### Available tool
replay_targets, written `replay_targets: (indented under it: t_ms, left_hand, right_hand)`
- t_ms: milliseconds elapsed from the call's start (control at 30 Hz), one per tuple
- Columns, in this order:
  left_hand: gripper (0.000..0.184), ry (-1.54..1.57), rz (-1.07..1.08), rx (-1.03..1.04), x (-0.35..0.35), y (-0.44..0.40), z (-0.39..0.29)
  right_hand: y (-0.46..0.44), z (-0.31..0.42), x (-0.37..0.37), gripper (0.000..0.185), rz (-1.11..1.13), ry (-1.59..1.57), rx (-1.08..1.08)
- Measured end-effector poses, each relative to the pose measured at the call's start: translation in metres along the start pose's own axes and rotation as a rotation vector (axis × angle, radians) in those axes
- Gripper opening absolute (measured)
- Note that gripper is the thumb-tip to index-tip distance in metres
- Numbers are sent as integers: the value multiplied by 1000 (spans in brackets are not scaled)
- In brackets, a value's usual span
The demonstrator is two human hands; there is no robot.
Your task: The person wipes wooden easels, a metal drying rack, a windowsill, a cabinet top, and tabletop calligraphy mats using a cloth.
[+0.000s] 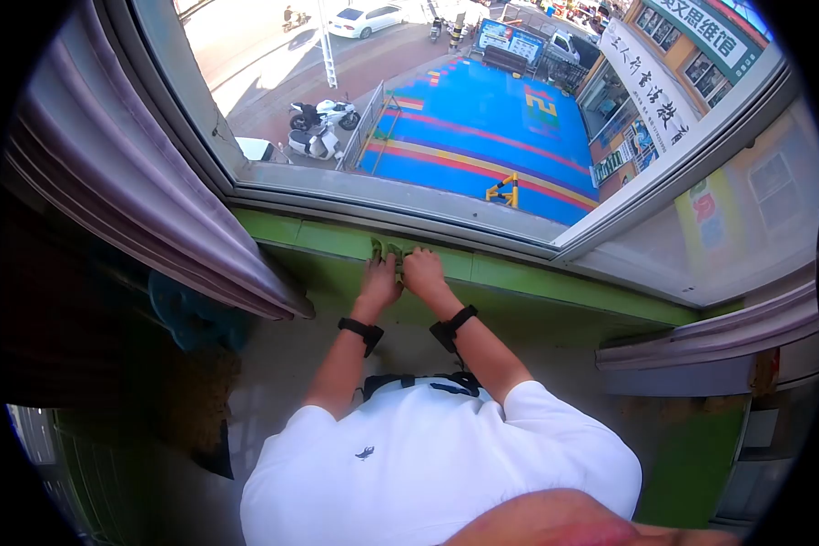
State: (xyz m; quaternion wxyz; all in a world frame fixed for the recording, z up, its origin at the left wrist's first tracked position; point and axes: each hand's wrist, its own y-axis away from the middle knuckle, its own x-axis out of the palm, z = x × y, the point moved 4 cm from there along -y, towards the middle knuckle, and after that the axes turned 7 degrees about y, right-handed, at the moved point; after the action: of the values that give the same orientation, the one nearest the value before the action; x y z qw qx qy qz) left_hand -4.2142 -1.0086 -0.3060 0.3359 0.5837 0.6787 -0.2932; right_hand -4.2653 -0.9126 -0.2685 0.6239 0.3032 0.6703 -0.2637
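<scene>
At the green window sill [337, 238], both hands are close together on a small crumpled green cloth [393, 249]. My left hand [382, 280] is closed on the cloth's left side, with folds sticking up past the fingers. Beside it, my right hand [423, 269] has its fingers curled over the cloth's right side. Part of the cloth is hidden beneath the fingers. A black band circles each wrist.
The window frame [391, 216] runs just beyond the sill. Pale curtains hang at the left [146, 164] and right [701, 329]. A teal chair-like object [187, 309] stands in shadow at lower left. Outside are parked motorbikes [323, 116] and blue paving [482, 109].
</scene>
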Motion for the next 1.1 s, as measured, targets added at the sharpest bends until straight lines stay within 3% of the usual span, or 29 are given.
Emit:
replay_targets:
  t_ms: [100, 167, 233, 333, 467, 600, 667, 800, 867, 900, 1000, 1100]
  left_hand:
    - [55, -129, -49, 106, 7, -4, -35]
    - [68, -172, 135, 136, 19, -15, -64]
    - [67, -179, 139, 185, 30, -32, -88]
    - [61, -227, 270, 139, 56, -51, -147]
    - [54, -315, 381, 328, 107, -60, -231]
    - [76, -57, 503, 299, 173, -58, -302]
    - [84, 110, 539, 534, 239, -71, -307]
    - [81, 75, 485, 662, 242, -43, -369]
    - [72, 269, 692, 578, 220, -33, -395]
    - [72, 268, 707, 577, 219, -33, -391]
    - [53, 265, 350, 747, 199, -44, -365]
    - [44, 147, 210, 765, 163, -54, -309]
  right_hand:
    - [10, -34, -2, 20, 46, -145, -4]
    - [27, -61, -12, 23, 69, -207, -20]
    - [39, -97, -17, 27, 198, -292, 26]
    - [65, -161, 10, 36, 141, -421, 77]
    - [127, -244, 26, 52, 235, -583, 196]
    - [195, -333, 28, 49, 221, -591, 376]
    - [230, -377, 27, 47, 117, -597, 489]
    - [281, -455, 77, 49, -34, -557, 706]
    - [304, -465, 60, 50, -75, -486, 953]
    - [311, -472, 63, 50, -67, -493, 964]
    - [334, -502, 62, 46, -178, -366, 1049]
    - [320, -497, 69, 43, -54, -355, 718]
